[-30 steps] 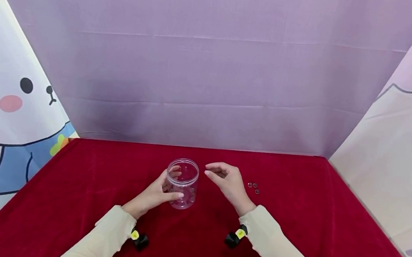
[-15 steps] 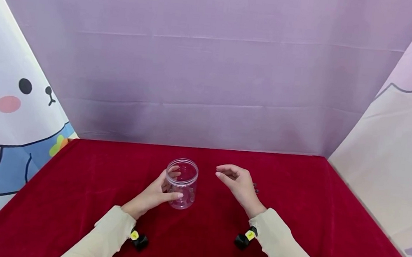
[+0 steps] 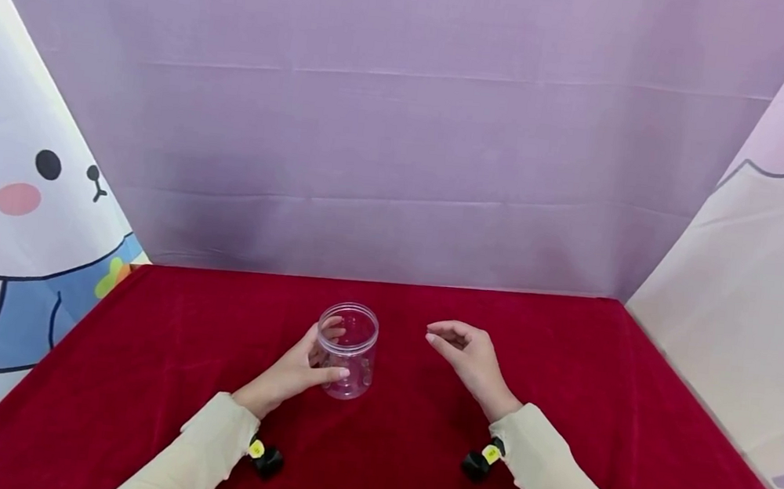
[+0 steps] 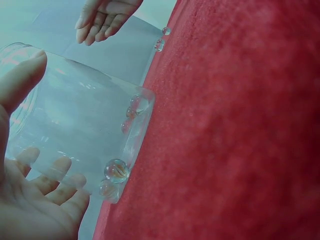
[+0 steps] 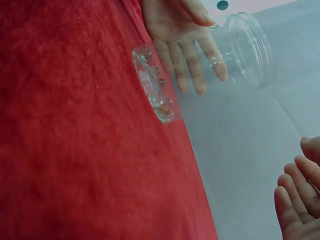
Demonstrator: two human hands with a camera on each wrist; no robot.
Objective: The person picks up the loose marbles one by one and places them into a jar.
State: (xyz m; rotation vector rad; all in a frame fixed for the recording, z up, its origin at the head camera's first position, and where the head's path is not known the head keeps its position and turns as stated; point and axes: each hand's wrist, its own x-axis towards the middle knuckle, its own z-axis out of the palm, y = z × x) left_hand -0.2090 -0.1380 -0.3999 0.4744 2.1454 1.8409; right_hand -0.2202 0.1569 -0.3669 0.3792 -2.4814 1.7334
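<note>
A clear plastic jar (image 3: 359,361) with a threaded, lidless mouth stands upright on the red cloth. My left hand (image 3: 290,375) grips its side, thumb in front and fingers round the back. Several glass marbles (image 4: 117,170) lie on the jar's bottom, spread along its wall. To the right of the jar, my right hand (image 3: 471,360) hovers over the cloth with loosely bent fingers and nothing between them. Loose marbles (image 4: 159,45) sit on the cloth near that hand in the left wrist view; in the head view the right hand hides them.
Red velvety cloth (image 3: 371,463) covers the table. A plain purple curtain (image 3: 402,135) hangs behind its far edge. Printed cloth panels (image 3: 45,243) flank the table, with a cartoon animal on the left one. Each wrist carries a small black camera (image 3: 477,465).
My right hand has moved rightward, away from the jar, and now covers the loose marbles in the head view. My left hand and the jar have stayed in place.
</note>
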